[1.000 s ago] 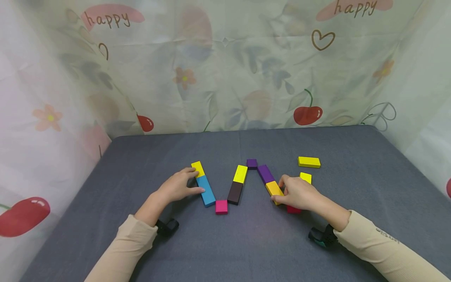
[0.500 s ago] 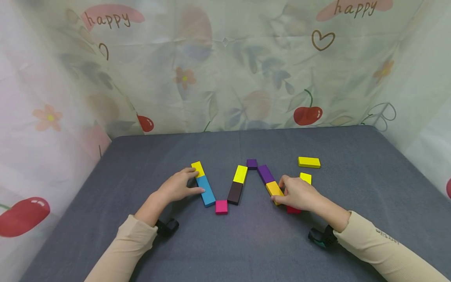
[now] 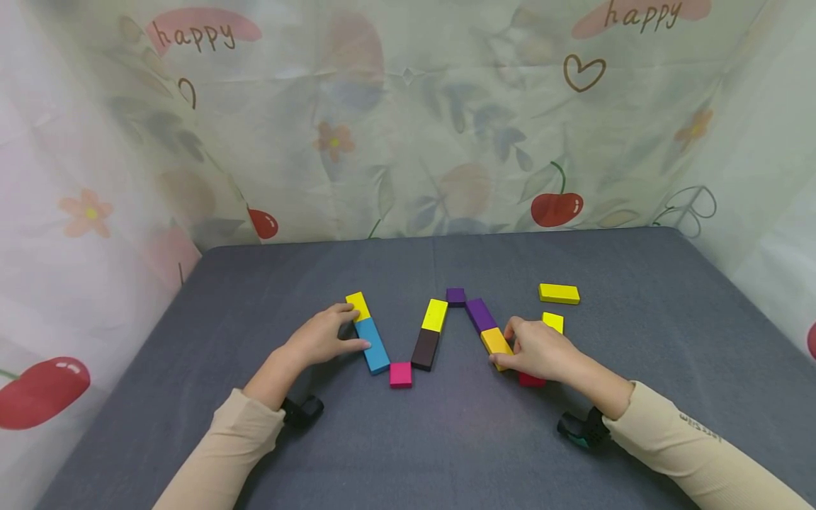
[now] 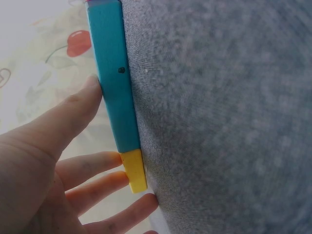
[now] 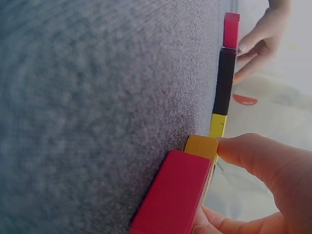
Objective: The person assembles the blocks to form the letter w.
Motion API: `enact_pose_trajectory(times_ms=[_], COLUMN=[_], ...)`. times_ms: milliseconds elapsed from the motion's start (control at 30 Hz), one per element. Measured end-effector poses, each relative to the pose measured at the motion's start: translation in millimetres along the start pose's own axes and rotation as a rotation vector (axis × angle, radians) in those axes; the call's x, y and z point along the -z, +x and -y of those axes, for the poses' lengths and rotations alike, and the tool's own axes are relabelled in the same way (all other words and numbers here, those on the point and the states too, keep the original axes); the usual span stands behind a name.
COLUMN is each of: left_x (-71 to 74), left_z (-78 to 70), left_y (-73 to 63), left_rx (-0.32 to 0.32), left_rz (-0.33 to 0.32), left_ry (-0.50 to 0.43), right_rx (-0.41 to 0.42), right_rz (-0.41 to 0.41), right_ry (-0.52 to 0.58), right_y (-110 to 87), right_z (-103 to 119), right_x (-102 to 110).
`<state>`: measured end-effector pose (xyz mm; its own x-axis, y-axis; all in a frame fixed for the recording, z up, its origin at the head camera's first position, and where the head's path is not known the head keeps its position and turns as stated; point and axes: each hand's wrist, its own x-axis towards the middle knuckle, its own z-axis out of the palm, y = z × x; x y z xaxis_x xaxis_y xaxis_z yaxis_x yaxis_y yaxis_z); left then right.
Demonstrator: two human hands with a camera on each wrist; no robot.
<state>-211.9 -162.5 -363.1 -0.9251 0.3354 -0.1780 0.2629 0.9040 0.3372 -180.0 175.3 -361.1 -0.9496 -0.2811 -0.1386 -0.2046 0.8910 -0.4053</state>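
Note:
My left hand (image 3: 321, 333) lies along the left side of a slanted pair of blocks, with fingers spread. Its thumb touches the blue block (image 4: 114, 83) and two fingertips meet the yellow block (image 4: 134, 170) at that pair's far end. My right hand (image 3: 542, 347) pinches the orange block (image 3: 495, 341) between thumb and fingers. Beyond that orange block, a purple block (image 3: 481, 314) continues the slanted line. A red block (image 5: 173, 192) stands against its near end, partly hidden by the hand in the head view.
Between the hands, a pink block (image 3: 401, 375), a dark brown block (image 3: 426, 349), a yellow block (image 3: 435, 314) and a small purple block (image 3: 455, 297) carry on the zigzag. Two more yellow blocks, one long (image 3: 559, 293) and one half hidden (image 3: 553, 321), lie right, on the grey cloth (image 3: 446, 446).

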Motion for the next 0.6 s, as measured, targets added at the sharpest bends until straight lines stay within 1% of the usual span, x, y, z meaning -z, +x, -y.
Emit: enact_pose_trajectory(times_ms=[200,600], left_x=[-1.2,-0.7], left_z=[0.8,0.9], left_y=[0.2,0.5], left_rx=[0.001,0.003], left_rz=[-0.002,-0.001], left_ry=[0.003,-0.002], right_rx=[0.005,-0.020], right_rz=[0.004,0.010], right_ry=[0.000,-0.013], right_y=[0.1,1.2], right_z=[0.5,0.9], right_x=[0.6,0.4])
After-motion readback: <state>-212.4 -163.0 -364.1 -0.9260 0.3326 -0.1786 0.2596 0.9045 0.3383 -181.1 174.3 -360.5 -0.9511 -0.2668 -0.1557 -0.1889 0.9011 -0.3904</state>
